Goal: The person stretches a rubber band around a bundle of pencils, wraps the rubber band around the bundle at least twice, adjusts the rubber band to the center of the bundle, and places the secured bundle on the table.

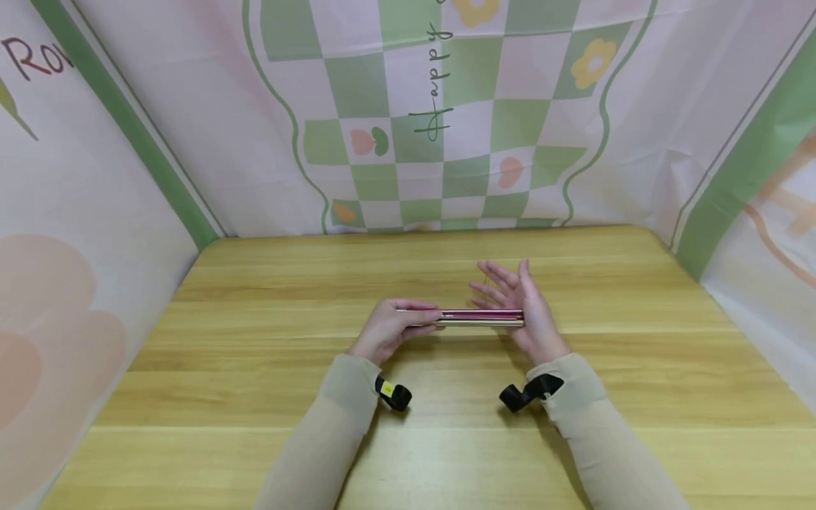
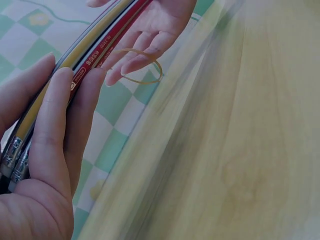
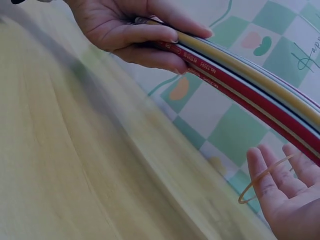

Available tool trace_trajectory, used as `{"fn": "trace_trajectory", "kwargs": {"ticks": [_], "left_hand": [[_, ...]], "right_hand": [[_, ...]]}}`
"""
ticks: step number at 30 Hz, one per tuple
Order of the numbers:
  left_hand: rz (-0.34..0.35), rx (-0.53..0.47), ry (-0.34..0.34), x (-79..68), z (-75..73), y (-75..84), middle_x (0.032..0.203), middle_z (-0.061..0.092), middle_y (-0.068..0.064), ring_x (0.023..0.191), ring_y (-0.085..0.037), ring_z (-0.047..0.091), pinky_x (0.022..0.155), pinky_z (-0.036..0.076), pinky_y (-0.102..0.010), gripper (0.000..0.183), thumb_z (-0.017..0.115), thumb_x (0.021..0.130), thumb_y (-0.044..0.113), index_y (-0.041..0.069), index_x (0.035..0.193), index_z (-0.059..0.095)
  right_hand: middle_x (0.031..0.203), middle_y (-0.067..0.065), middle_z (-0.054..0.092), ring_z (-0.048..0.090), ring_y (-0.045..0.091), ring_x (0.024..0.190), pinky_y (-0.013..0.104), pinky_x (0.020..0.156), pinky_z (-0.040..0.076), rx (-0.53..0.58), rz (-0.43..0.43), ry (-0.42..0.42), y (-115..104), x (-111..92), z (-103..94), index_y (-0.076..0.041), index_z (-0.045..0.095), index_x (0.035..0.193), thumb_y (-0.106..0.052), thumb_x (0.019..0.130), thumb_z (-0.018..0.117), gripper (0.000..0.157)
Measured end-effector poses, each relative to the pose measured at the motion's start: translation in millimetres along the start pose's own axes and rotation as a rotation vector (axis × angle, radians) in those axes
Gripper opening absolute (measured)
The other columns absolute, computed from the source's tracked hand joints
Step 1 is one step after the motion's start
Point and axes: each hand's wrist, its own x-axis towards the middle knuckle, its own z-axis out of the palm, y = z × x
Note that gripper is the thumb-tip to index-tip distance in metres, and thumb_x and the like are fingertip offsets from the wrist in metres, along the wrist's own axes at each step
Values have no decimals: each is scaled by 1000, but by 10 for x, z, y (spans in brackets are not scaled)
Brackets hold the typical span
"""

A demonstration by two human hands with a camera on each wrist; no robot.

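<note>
A bundle of several pencils (image 1: 481, 319), among them red and yellow ones, is held level above the table. My left hand (image 1: 385, 329) grips it near one end, thumb on one side and fingers on the other. Metal ferrules (image 2: 15, 150) show at that end in the left wrist view. At the bundle's other end my right hand (image 1: 532, 315) has its palm turned toward the pencils and its fingers loosely extended. A thin tan rubber band (image 3: 244, 192) loops over fingers of the right hand and hangs slack, apart from the pencils.
Under both hands lies a wood-grain table (image 1: 255, 312). A printed cloth (image 1: 440, 170) with green and white checks rises behind its far edge, and similar cloth flanks both sides. Each wrist carries a black strap with a small camera mount (image 1: 398, 398).
</note>
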Motion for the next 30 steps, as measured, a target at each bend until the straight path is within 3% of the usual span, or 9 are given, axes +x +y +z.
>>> {"fn": "trace_trajectory", "kwargs": {"ticks": [5,9,11,14,18,22,25,27,30], "left_hand": [[-10,-5,10,-19,-12,25,104,73,-21,85,-26,75,86,63,-33,28,71,85,-8,-13,113,67],[-12,-32,7,-40,-31,64,106,73,-21,86,-26,75,86,63,-32,27,69,86,-9,-13,113,67],[-10,-51,11,-44,-45,83,105,73,-21,86,-26,75,85,63,-32,27,68,87,-10,-13,113,67],[-7,-73,21,-44,-71,109,103,73,-20,88,-27,75,84,63,-30,25,68,86,-11,-13,111,68],[-5,-82,33,-44,-101,142,100,74,-19,91,-30,74,85,63,-30,24,68,86,-12,-12,110,69],[-10,-78,52,-49,-126,171,99,73,-18,91,-30,74,84,63,-29,24,69,85,-11,-11,109,70],[-11,-88,61,-56,-142,188,100,72,-18,90,-29,74,84,63,-28,24,69,86,-11,-11,110,69],[-5,-99,61,-63,-152,199,100,72,-18,89,-28,75,83,63,-27,25,68,86,-11,-12,111,69],[5,-115,63,-71,-175,212,100,72,-18,85,-26,75,82,63,-26,25,68,87,-11,-12,112,68]], "right_hand": [[166,6,20,44,26,139,31,106,53,-32,-8,19,-17,-6,0,-8,22,157,-67,99,24,83],[157,-3,40,53,20,131,32,105,54,-34,-31,61,-20,-21,-28,-9,32,153,-61,102,28,73],[147,-7,53,57,20,126,33,102,55,6,-65,81,-25,-29,-46,-8,40,149,-48,107,30,59],[132,-7,65,64,20,117,34,95,58,106,-132,108,-35,-38,-75,-7,55,137,-15,109,31,38],[118,-4,73,73,19,99,22,76,62,225,-185,168,-42,-42,-97,-9,71,117,10,101,35,44],[103,-2,77,75,15,83,11,53,53,230,-186,252,-38,-35,-93,-10,73,101,8,97,55,26],[95,-2,77,73,12,74,14,43,45,206,-166,280,-32,-34,-90,-11,64,88,-2,96,62,13],[94,-3,78,68,7,66,14,41,42,184,-138,265,-32,-37,-95,-12,59,83,-12,98,62,16],[95,-5,77,59,5,61,15,47,47,126,-80,203,-37,-43,-106,-15,65,83,-29,100,60,23]]}}
